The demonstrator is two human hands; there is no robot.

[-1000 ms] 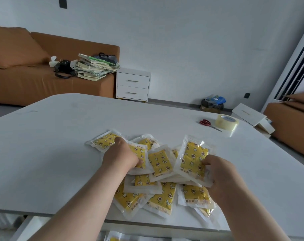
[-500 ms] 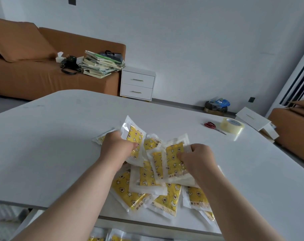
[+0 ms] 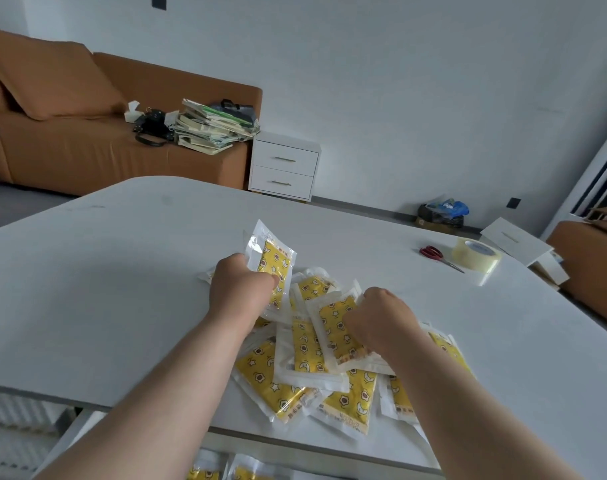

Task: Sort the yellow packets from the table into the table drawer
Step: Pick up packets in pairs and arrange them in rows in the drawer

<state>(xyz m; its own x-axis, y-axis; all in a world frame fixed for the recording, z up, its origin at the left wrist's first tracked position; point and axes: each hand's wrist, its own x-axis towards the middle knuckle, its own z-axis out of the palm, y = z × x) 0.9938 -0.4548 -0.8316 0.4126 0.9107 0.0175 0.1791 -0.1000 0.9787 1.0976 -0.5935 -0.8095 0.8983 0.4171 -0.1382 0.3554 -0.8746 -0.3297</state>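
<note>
Gathering step: left hand (image 3: 241, 291) grips a raised yellow packet (image 3: 272, 263); right hand (image 3: 381, 318) pinches a second packet (image 3: 333, 327) atop the centre pile (image 3: 295, 386). Next, both probably go down into the drawer (image 3: 75, 429) at the bottom edge.

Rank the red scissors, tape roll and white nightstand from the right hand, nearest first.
1. Red scissors, on the table, to the right of the right hand.
2. Tape roll, just past the scissors.
3. White nightstand, off the table, across the room.
</note>
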